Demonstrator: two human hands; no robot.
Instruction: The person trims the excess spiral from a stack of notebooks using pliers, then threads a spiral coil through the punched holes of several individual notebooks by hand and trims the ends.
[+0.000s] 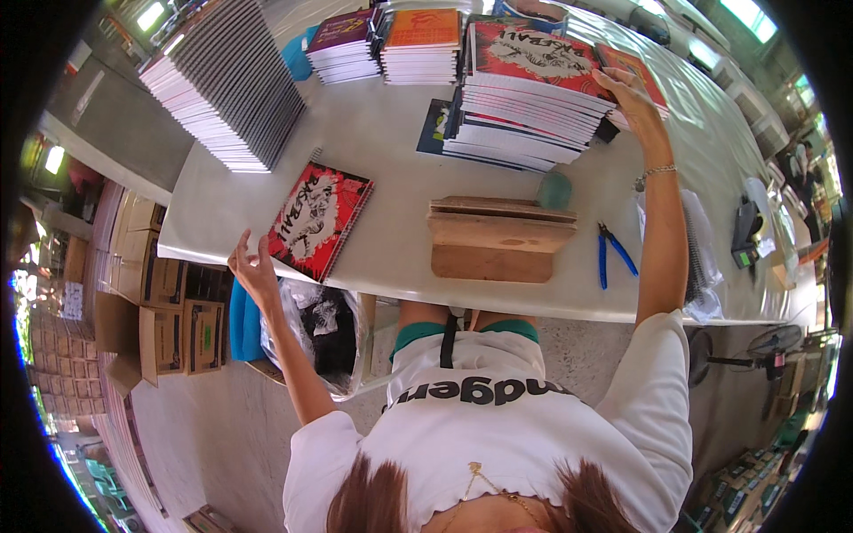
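Observation:
A red spiral notebook (pixel 320 220) with black lettering and a white splash on its cover lies tilted on the table at the left. My left hand (pixel 255 269) is beside its lower left edge, fingers apart and holding nothing. At the back right stands a tall pile of notebooks (pixel 524 115), topped by another red notebook (pixel 533 55) with the same cover. My right hand (pixel 629 93) reaches across to that top notebook and has its right edge between thumb and fingers. The fingers beneath the edge are partly hidden.
A wooden stand (pixel 502 238) and blue-handled pliers (pixel 613 251) lie near the front edge. At the back left rises a tall stack of spiral notebooks (pixel 233 89); purple (pixel 345 49) and orange (pixel 423 46) piles stand behind. Plastic-wrapped coils (pixel 702 258) lie at right.

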